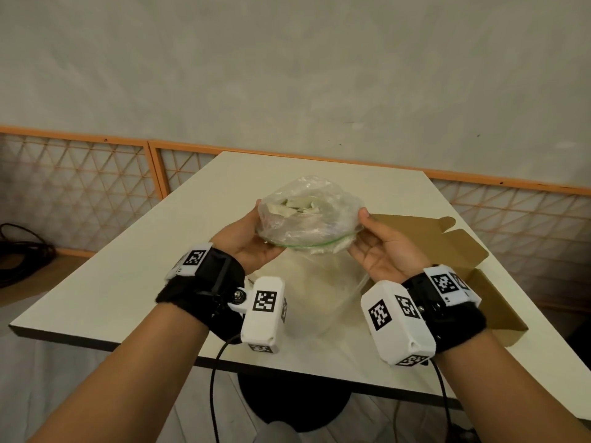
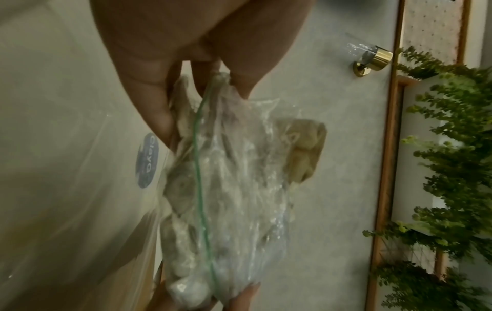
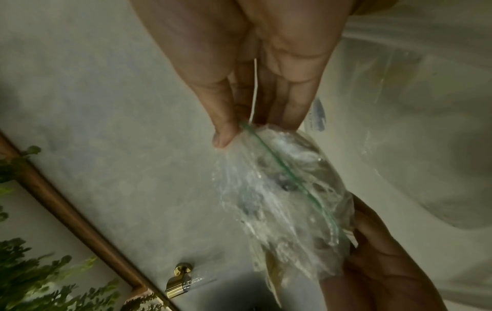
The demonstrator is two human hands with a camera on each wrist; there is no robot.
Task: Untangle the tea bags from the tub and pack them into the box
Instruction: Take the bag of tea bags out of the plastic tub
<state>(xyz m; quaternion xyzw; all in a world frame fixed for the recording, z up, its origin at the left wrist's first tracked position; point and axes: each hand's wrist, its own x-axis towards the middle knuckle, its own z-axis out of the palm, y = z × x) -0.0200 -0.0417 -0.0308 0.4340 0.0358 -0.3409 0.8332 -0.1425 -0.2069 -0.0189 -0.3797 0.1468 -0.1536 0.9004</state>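
Both hands, left hand (image 1: 252, 239) and right hand (image 1: 382, 247), are pinching opposite ends of the zip bag (image 1: 308, 215) of tea bags (image 1: 292, 207), its green seal stretching crosswise above the clear tub (image 1: 323, 292).

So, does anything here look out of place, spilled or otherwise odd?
One thing: the tea bags are inside a clear zip bag with a green seal, held up between the left hand and the right hand, mouth tipped down over the clear tub. Nothing looks spilled or damaged. The cardboard box lies open on the table.

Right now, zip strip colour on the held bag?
Green zip strip; clearest in the left wrist view.
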